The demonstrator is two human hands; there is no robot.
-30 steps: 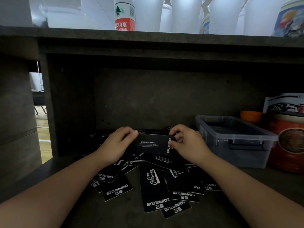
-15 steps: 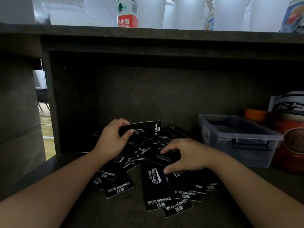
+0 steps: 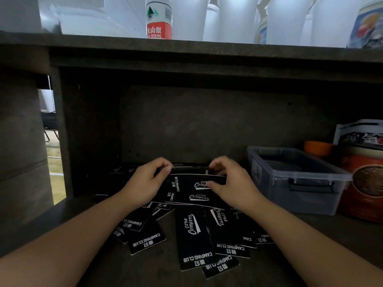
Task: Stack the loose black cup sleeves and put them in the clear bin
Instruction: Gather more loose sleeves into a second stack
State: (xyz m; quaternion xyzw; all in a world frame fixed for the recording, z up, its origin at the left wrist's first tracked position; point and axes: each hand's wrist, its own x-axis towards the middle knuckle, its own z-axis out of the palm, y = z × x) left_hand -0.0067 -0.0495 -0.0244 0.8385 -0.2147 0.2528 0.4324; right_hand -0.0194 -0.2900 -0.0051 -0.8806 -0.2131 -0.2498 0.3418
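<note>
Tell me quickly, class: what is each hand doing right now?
Left hand: grips the left end of a small stack of flat black card cup sleeves.
Right hand: pinches the right end of the same stack.

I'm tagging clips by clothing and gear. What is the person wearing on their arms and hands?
Nothing shows: the left hand and right hand are bare, with no gloves, rings, watch or bands. Both forearms are uncovered to the frame edge, so no sleeves are in view.
</note>
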